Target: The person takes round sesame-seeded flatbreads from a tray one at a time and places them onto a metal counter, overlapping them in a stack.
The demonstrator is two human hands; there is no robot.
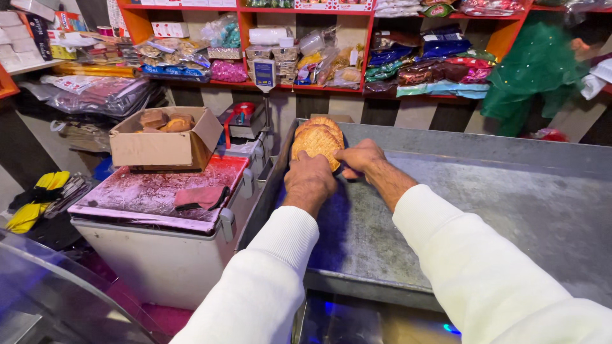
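The fingers of the left hand [310,180] curl down over the near edge of a stack of round, flat, golden breads [317,141]. The fingers are bent close and press on the stack, but their tips are hidden behind the hand, so I cannot tell how tight the hold is. The right hand [361,157] sits just beside it, with its fingers closed on the right edge of the same stack. Both hands touch the breads. Both arms wear white sleeves [484,267].

The breads lie at the far left corner of a big grey metal counter [510,204]. Part of the counter near the hands looks blue.

To the left of the counter is a white chest freezer [159,255] with a shiny pink lid. On the lid lies a small dark pink cloth [201,196], and behind it stands an open cardboard box [167,141] with brown buns inside. A scale [245,118] stands near the box. At the back, red shelves [306,86] hold many bags and packets. A green cloth [535,70] hangs at the far right.
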